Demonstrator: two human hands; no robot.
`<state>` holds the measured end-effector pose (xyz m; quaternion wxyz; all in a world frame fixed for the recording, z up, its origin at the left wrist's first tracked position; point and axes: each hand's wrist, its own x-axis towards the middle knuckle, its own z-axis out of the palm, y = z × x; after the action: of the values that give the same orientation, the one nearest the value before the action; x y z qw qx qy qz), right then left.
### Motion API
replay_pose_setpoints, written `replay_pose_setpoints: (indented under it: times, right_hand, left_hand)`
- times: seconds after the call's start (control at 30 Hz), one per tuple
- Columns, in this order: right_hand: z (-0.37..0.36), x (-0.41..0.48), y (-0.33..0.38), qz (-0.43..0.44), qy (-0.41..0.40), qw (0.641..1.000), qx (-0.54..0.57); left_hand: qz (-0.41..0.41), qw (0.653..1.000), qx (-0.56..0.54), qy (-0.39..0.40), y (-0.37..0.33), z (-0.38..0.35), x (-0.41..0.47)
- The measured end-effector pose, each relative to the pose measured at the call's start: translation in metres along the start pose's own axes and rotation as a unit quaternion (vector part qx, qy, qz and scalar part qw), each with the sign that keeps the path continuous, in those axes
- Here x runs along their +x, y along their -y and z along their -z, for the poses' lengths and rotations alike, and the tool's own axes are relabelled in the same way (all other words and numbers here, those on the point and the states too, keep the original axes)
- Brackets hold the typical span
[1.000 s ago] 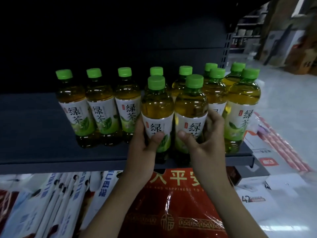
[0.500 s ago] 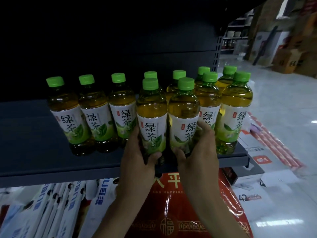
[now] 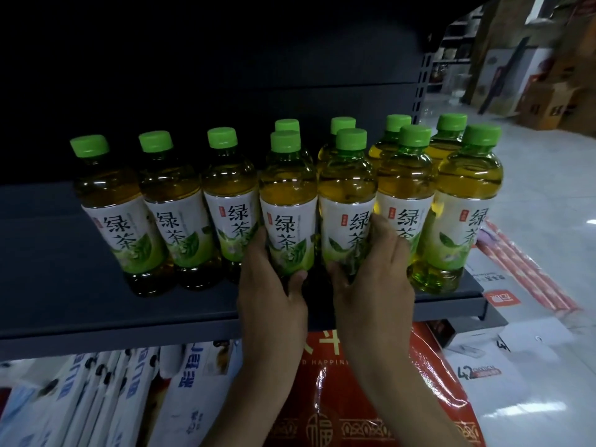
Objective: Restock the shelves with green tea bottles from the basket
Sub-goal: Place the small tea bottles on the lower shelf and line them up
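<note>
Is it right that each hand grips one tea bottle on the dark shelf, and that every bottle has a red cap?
Not the caps: the head view shows every cap green, not red. The rest holds: the left hand grips one tea bottle and the right hand its neighbour, both on the dark shelf.

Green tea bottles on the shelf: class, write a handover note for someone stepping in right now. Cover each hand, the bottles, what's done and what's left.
Left hand grips the fourth front bottle; right hand grips the fifth front bottle, both low down.
Done: eleven bottles show on the shelf, seven in front, four behind.
Left: release both, fetch more; the basket is out of view.
</note>
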<state>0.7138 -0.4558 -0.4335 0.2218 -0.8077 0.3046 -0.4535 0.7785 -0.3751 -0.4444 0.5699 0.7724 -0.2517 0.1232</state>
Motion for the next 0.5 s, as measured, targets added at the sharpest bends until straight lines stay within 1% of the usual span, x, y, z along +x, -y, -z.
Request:
replay_pose_setpoints:
  times: [0.17, 0.27, 0.5]
  right_hand:
    - [-0.0013, -0.0031, -0.0010, 0.005, -0.009, 1.000, 0.002]
    - [-0.0015, -0.0075, -0.0020, 0.000, 0.000, 1.000, -0.006]
    - [-0.0030, -0.0082, 0.0006, -0.014, 0.005, 1.000, 0.000]
  left_hand:
    - [-0.010, 1.000, 0.012, -0.014, -0.0006, -0.0009, -0.0016]
    - [-0.016, 1.000, 0.021, -0.015, -0.0023, -0.0001, -0.0026]
    - [-0.007, 0.999, 0.046, -0.013, -0.0049, 0.0028, -0.0013]
